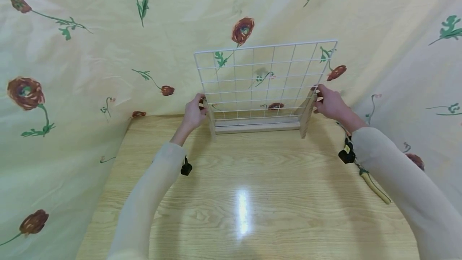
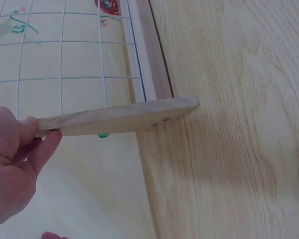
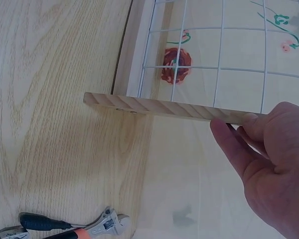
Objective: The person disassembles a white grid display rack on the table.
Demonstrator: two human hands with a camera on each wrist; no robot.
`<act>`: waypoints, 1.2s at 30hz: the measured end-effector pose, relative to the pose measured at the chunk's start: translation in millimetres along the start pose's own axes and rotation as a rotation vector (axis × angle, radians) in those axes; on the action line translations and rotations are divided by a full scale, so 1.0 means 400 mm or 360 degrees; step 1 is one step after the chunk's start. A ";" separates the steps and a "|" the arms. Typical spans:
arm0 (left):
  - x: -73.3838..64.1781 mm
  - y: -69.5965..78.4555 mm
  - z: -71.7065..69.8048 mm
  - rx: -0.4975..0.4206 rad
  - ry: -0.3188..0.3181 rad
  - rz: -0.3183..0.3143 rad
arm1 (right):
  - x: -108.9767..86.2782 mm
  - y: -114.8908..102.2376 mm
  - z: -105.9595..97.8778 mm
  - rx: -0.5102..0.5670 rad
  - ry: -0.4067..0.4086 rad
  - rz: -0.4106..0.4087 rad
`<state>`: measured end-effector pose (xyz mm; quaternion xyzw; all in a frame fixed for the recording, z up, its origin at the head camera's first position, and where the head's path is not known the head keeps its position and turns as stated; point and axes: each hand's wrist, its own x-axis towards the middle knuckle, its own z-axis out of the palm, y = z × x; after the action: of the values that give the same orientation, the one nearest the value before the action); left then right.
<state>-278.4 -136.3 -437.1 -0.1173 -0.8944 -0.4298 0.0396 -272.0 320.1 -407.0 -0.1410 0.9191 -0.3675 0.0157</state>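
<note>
A wooden stand with a white wire grid panel (image 1: 267, 78) stands upright at the back of the table. My left hand (image 1: 194, 112) pinches the upper end of its left wooden side board (image 2: 124, 113) between thumb and fingers. On the other side my right hand (image 1: 330, 101) grips the top of the right side board (image 3: 159, 106) the same way. A wooden crossbar (image 1: 258, 127) joins the two boards near the table. Two small screw heads (image 2: 160, 121) show low on the left board's outer face.
On the right of the table lie an adjustable wrench (image 3: 107, 223), a dark-handled screwdriver (image 3: 42, 221) and a tool with a yellow handle (image 1: 375, 187), partly behind the right sleeve. A flowered cloth (image 1: 90, 51) hangs behind and at the sides of the wooden table (image 1: 274, 196).
</note>
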 end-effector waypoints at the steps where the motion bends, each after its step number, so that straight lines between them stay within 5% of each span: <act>1: -0.001 0.001 -0.001 -0.0005 0.0001 0.0000 | -0.002 -0.001 0.000 0.0006 -0.0006 0.0002; 27: -0.032 0.014 -0.014 -0.0002 -0.0015 0.0095 | -0.045 -0.018 -0.003 0.0122 -0.0087 0.0050; 36: -0.059 -0.002 -0.017 -0.0022 -0.0033 0.0052 | -0.055 -0.023 0.006 0.0045 -0.0169 0.0049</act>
<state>-255.8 -146.4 -437.4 -0.1367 -0.8897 -0.4340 0.0367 -248.1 318.1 -404.0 -0.1461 0.9138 -0.3721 0.0721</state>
